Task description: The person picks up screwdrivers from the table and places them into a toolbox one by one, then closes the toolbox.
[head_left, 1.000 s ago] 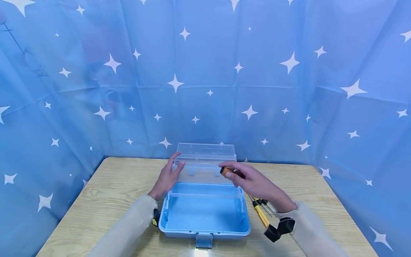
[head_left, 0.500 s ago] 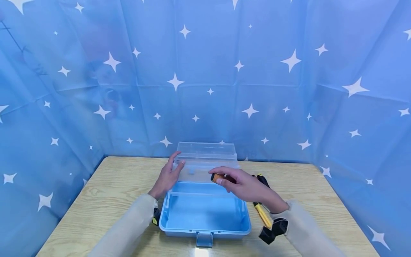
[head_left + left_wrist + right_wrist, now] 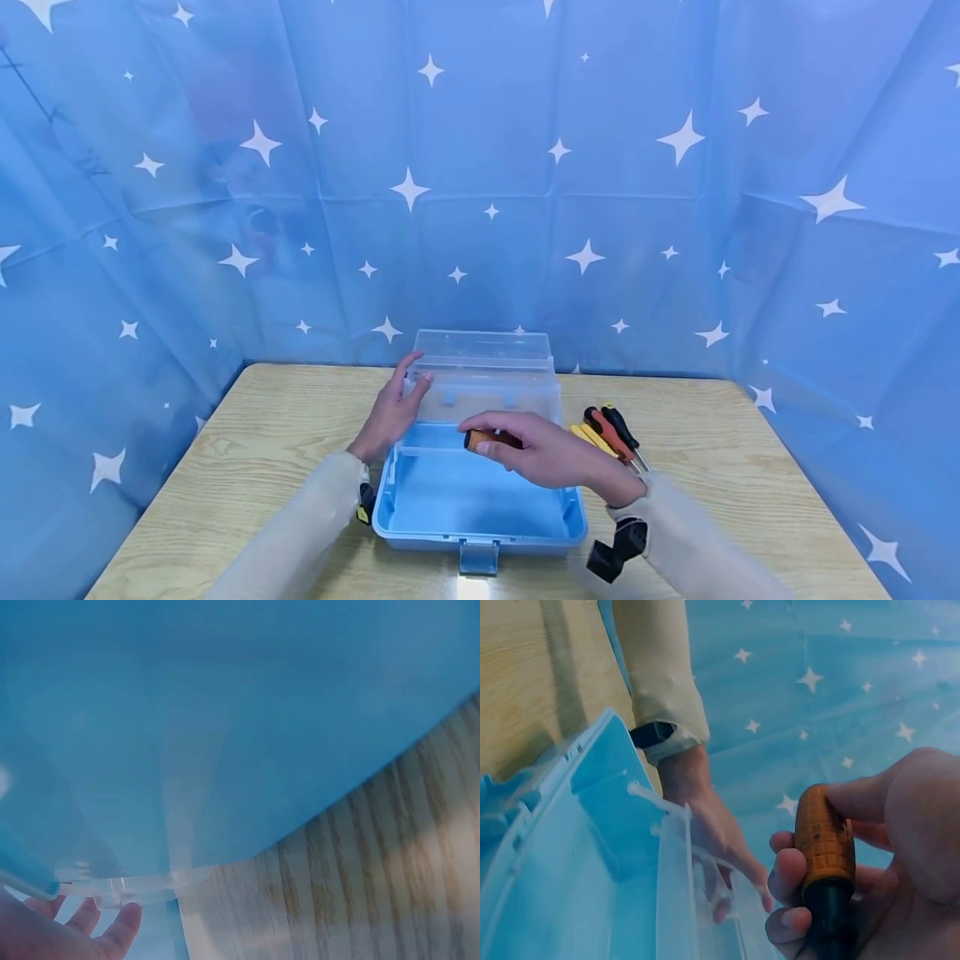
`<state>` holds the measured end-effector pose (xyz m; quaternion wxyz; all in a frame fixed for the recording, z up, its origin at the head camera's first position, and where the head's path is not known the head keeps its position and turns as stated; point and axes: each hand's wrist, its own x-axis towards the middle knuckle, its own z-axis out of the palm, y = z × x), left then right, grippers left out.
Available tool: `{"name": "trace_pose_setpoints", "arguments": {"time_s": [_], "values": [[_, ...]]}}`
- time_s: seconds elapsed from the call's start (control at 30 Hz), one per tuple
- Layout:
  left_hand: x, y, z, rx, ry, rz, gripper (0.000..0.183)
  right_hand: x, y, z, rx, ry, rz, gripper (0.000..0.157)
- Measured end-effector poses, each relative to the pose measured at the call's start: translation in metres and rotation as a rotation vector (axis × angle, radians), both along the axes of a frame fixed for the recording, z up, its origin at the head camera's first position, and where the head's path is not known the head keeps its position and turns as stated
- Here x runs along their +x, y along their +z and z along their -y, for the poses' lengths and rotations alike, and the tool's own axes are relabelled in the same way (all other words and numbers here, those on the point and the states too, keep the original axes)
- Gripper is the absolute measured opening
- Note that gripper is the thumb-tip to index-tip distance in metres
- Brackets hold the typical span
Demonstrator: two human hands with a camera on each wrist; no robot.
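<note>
A light blue toolbox (image 3: 517, 542) stands open on the table, its clear lid (image 3: 483, 348) and translucent inner tray raised at the back. My left hand (image 3: 388, 421) grips the left edge of these clear parts, the thumb in front; the left wrist view shows its fingertips (image 3: 127, 919) at the clear edge. Above the box, my right hand (image 3: 551, 454) holds an orange-and-black screwdriver (image 3: 825, 840) by its handle, between thumb and curled fingers. Its shaft is hidden. The handle points left over the box's interior, which shows bare blue plastic.
Right of the box lie several tools: a red-orange handled screwdriver (image 3: 617, 433), a black-handled one (image 3: 619, 423) and yellow handles (image 3: 592, 439), partly behind my right arm. The wooden table (image 3: 300, 408) ends at a blue star-patterned curtain (image 3: 480, 250).
My right hand has moved left and toward me with the screwdriver, from beside the lid to above the box. More of the tools on the right shows. My left hand stays in place.
</note>
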<state>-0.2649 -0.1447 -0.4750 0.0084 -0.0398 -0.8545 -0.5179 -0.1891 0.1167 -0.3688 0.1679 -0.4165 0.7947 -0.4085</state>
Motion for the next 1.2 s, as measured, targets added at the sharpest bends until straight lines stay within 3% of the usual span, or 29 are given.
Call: {"name": "trace_pose_setpoints", "arguments": {"time_s": [0.23, 0.43, 0.8, 1.2], "values": [[0.0, 0.002, -0.001, 0.022, -0.009, -0.004, 0.064, 0.004, -0.003, 0.018, 0.01, 0.074, 0.024, 0.035], [0.0, 0.002, -0.003, 0.035, -0.014, 0.004, 0.063, 0.009, -0.008, 0.027, 0.051, 0.075, 0.042, 0.034], [0.001, 0.001, -0.002, 0.03, -0.009, -0.009, 0.063, 0.014, -0.024, 0.041, 0.06, 0.154, 0.07, 0.033], [0.0, 0.001, 0.0, 0.024, -0.005, -0.004, 0.065, 0.016, -0.039, 0.047, 0.124, 0.182, 0.05, 0.032]]}}
